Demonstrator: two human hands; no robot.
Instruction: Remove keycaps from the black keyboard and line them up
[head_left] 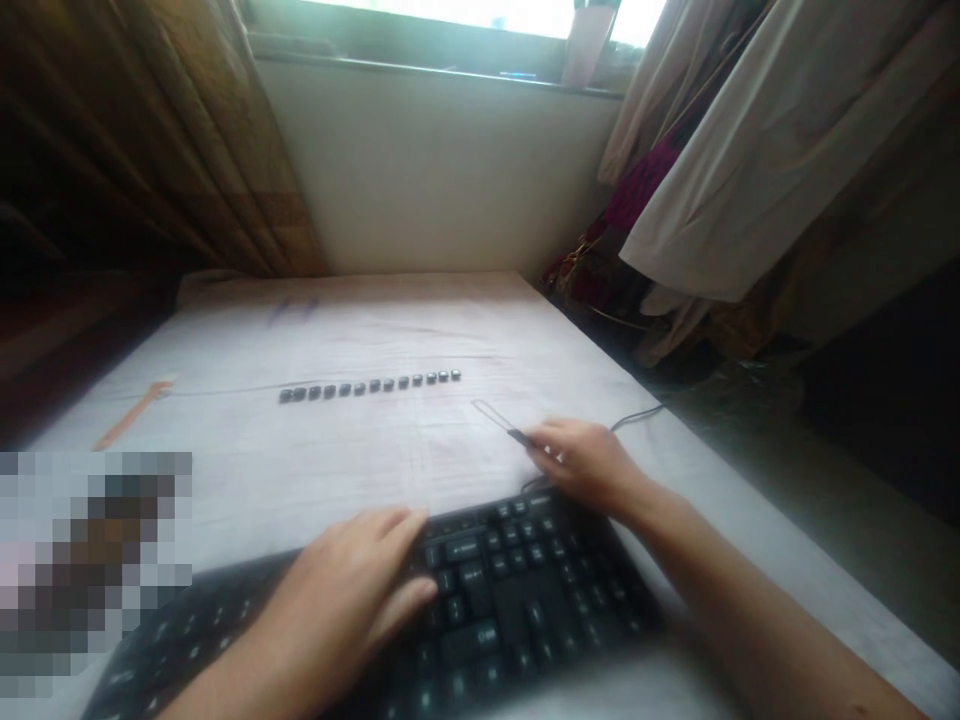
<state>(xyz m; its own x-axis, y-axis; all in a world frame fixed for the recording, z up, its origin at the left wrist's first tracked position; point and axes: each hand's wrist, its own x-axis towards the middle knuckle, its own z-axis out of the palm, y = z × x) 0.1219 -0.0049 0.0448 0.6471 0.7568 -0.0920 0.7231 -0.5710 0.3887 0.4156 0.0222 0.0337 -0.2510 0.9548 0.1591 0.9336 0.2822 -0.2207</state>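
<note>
A black keyboard (525,600) lies slanted across the near part of the cloth-covered surface. My left hand (367,575) is on it, fingers over its far edge and thumb above the keys, gripping it. Just beyond the keyboard's far right corner, my right hand (574,455) is closed on the dark handle of a keycap puller (495,415). The puller's thin wire loop points away to the left and touches no key. Farther back, several small dark keycaps (360,388) form a neat row, apart from both hands.
An orange strip-like object (135,415) lies at the left on the white cloth (360,460). A black cable (637,415) runs over the right edge. A wall (442,170) stands behind, with a curtain (180,130) at left and hanging clothes (727,170) at right. A pixelated patch hides the lower left.
</note>
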